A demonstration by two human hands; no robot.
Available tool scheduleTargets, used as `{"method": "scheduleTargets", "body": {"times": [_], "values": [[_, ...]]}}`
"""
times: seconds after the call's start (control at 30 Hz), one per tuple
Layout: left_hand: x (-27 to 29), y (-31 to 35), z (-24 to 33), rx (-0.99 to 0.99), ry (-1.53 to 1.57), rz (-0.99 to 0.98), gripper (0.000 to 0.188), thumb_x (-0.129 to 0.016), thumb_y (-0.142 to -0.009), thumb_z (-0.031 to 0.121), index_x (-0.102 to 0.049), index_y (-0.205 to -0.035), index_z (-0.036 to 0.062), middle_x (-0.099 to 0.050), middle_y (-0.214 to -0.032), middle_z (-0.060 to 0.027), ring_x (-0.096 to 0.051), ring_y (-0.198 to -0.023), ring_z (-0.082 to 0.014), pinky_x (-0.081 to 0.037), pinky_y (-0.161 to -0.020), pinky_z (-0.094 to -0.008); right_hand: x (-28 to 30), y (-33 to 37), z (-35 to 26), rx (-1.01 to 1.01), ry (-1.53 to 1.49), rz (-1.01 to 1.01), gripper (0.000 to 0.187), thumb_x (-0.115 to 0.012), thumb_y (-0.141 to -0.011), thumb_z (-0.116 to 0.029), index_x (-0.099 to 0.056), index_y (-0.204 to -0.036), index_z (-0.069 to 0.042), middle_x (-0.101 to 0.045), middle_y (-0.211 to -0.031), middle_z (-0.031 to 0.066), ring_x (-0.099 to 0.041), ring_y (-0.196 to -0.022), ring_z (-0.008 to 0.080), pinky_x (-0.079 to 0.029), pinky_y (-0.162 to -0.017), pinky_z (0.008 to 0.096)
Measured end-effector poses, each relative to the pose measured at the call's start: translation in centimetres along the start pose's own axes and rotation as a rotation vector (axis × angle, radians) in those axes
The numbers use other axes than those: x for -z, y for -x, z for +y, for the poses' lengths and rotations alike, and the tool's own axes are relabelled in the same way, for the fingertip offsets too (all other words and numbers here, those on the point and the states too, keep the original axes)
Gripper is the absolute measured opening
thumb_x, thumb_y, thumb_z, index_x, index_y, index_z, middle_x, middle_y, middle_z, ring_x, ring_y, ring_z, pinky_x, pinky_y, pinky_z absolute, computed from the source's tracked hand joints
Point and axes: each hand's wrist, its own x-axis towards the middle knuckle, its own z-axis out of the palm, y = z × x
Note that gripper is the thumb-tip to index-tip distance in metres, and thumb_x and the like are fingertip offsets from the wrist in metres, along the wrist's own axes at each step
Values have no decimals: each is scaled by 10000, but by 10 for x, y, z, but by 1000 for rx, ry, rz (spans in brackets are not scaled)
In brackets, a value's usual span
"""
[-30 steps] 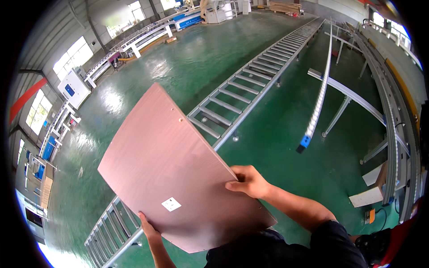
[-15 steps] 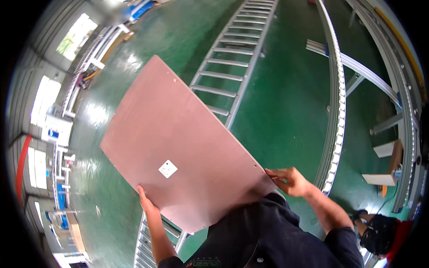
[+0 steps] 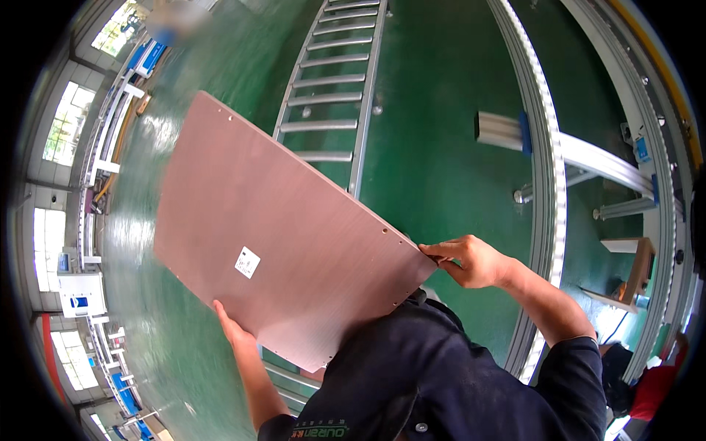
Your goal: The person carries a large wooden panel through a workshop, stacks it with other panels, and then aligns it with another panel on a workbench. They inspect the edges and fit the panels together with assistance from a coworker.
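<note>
A large brownish-pink wood panel point(image 3: 294, 242) is held tilted in front of my body, over the green floor. It carries a small white label point(image 3: 247, 262) and has several small holes near its corners. My right hand point(image 3: 471, 261) is closed on the panel's right corner, thumb and fingers pinching the edge. At the lower left edge is my left hand point(image 3: 234, 329), its thumb lying along the panel's face and its other fingers hidden beneath. The panel's near edge reaches the front of my dark shirt.
A roller conveyor point(image 3: 323, 99) runs away beneath the panel. To the right stands a long metal rail point(image 3: 540, 147) with white rollers, joined to a crossbeam point(image 3: 603, 162). Another person in red point(image 3: 651, 393) is at the lower right. Machines and windows line the left wall.
The view has turned, so the conveyor appears farther left. The panel has moved slightly left and up in the picture, with both hands staying on its edges.
</note>
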Motion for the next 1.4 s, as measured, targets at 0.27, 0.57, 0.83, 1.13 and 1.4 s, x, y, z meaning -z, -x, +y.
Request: {"method": "scheduleTargets", "body": {"times": [0.27,0.57,0.83,1.13,1.4], "values": [[-267,-99,88,19,-157,-145,863,-606,-859,636,-370,-1473,76,-416,-1485,-106,-421,-1332,-292,-347,-1099,-468,157,-120,84,36,-18,48,474,-566,-786,49,-572,-1259,60,-668,-970,199,-655,-865,353,-537,-765,417],[-535,-173,175,-34,-321,-164,879,-573,-858,669,-325,-1505,128,-380,-1513,-74,-372,-1370,-284,-310,-1116,-476,357,-255,141,63,-25,200,541,-578,-761,74,-529,-1300,58,-652,-963,187,-648,-849,367,-538,-743,417],[-800,-252,193,-30,-206,-244,846,-590,-868,638,-354,-1489,113,-393,-1503,-84,-395,-1351,-277,-330,-1109,-454,549,-388,205,61,136,341,499,-567,-790,111,-549,-1285,49,-665,-1016,212,-668,-853,360,-559,-716,397],[-1043,-316,171,60,-189,-215,831,-661,-849,590,-419,-1442,62,-449,-1453,-113,-466,-1286,-282,-398,-1058,-455,708,-469,277,-74,209,327,519,-593,-801,59,-526,-1316,41,-648,-1136,225,-672,-920,374,-568,-785,401],[-1264,-377,189,-31,-147,-244,850,-679,-836,586,-440,-1406,2,-487,-1411,-134,-498,-1250,-290,-421,-1033,-451,869,-601,385,-35,272,375,540,-591,-756,74,-542,-1292,43,-653,-1122,226,-672,-931,374,-568,-780,402]]}}
